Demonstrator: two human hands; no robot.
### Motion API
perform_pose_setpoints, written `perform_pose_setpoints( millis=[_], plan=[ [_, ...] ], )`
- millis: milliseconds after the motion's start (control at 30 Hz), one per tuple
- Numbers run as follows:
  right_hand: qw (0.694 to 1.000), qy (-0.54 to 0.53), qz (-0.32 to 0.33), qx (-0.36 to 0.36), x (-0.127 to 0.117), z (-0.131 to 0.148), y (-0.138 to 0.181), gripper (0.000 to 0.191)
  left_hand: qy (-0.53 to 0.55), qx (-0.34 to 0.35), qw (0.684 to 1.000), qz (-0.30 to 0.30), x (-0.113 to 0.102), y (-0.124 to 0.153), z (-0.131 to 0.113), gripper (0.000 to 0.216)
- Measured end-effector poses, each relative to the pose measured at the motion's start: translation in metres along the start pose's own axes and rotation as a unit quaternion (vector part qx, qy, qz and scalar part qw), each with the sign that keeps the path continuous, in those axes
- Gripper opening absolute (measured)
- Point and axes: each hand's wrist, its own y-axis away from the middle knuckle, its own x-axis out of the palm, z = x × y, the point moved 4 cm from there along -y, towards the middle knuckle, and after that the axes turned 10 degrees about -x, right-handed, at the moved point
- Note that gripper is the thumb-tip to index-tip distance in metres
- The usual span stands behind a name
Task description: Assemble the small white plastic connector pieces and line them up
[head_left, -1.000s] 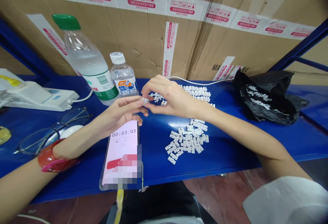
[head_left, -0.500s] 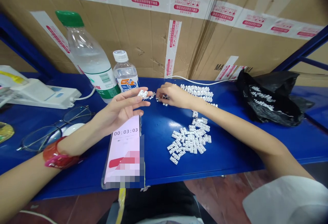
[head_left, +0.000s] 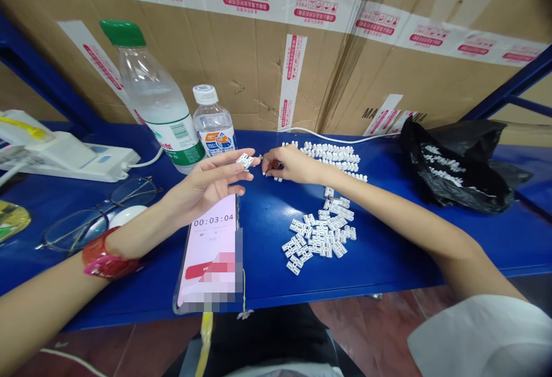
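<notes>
A small white slotted plastic piece [head_left: 245, 162] is pinched between the thumb and fingers of my left hand [head_left: 211, 177], above the top end of the phone. Close by on its right, my right hand [head_left: 291, 164] reaches down to the blue table with its fingertips together. Tiny white bits lie at those fingertips; what the fingers hold, if anything, is too small to make out. Rows of small white parts [head_left: 334, 153] stand beyond my right wrist. Nearer to me lies a loose pile of white slotted pieces [head_left: 321, 233].
A phone [head_left: 211, 250] shows a running timer. Two bottles, one green-capped [head_left: 159, 101] and one white-capped [head_left: 213, 121], stand behind my left hand. Glasses [head_left: 77, 230] and a power strip [head_left: 95, 158] lie left; a black plastic bag [head_left: 461, 187] with white bits sits right. Cardboard [head_left: 241, 72] backs the table.
My left hand with the white piece has shifted slightly right. My right hand's fingertips have stayed low on the table, drawn a little closer together. The timer has moved from 3:03 to 3:04.
</notes>
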Motion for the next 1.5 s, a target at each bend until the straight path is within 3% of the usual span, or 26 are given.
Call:
perform_pose_setpoints(
  millis=[200,433,733,833,933,1167,1333,1500],
  plan=[
    [0.999,0.008,0.038,0.003,-0.002,0.004,-0.001,0.010,0.001,-0.003,1.000,0.026,0.001,-0.001,0.005,0.028],
    [0.998,0.046,0.037,-0.030,0.000,0.009,0.000,0.015,0.005,-0.007,0.999,0.051,-0.002,-0.003,0.007,0.030],
    [0.997,0.056,0.017,-0.044,0.005,-0.001,0.004,0.018,0.026,-0.009,0.999,0.024,-0.006,-0.001,-0.003,0.032],
    [0.997,0.057,0.008,-0.050,0.002,0.000,0.005,0.017,0.022,0.005,1.000,0.020,-0.007,0.002,-0.010,0.021],
    [0.994,0.052,-0.046,-0.079,-0.010,0.013,0.006,0.016,0.015,0.021,0.999,0.023,-0.008,0.002,-0.014,0.011],
    [0.958,-0.074,-0.253,-0.114,-0.035,0.059,0.013,0.006,0.001,0.009,0.999,0.032,-0.009,0.002,-0.015,0.011],
    [0.942,-0.111,-0.283,-0.143,-0.031,0.079,0.018,0.004,-0.021,0.006,0.999,0.028,-0.010,0.003,-0.018,0.018],
    [0.933,-0.114,-0.313,-0.135,-0.033,0.079,0.019,0.004,-0.027,0.011,0.998,0.049,-0.010,0.002,-0.015,0.019]
  ],
)
